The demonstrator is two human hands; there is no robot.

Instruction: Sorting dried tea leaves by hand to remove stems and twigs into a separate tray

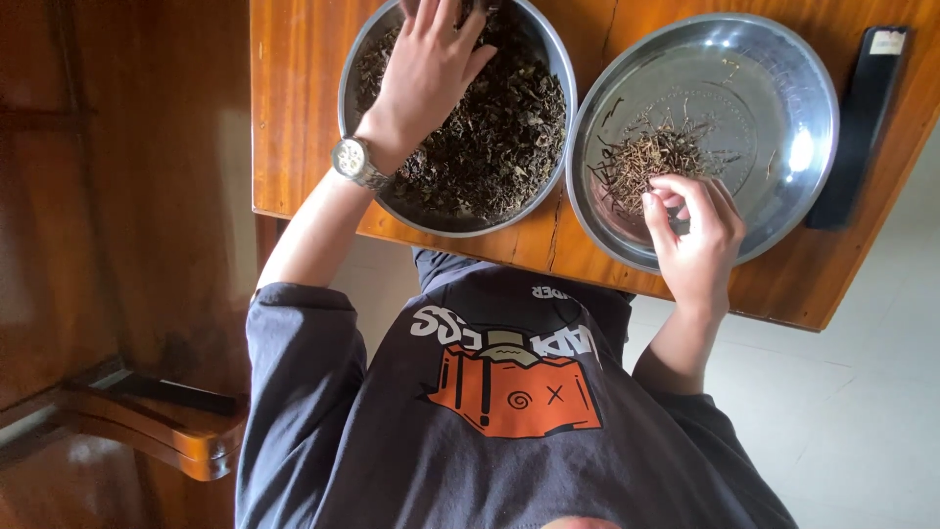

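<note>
Pinched fingertips of your right hand [693,227] hover over twig pile [651,157] in right steel bowl [803,69] — whether holding anything, cannot tell; left hand [423,73], fingers loosely spread, rests on dark dried leaves [499,137] in left bowl [354,73] — sorts kept apart.

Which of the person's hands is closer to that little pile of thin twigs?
Right. The right hand is at the pile of twigs in the right bowl; the left hand is apart, in the bowl of dark leaves.
</note>
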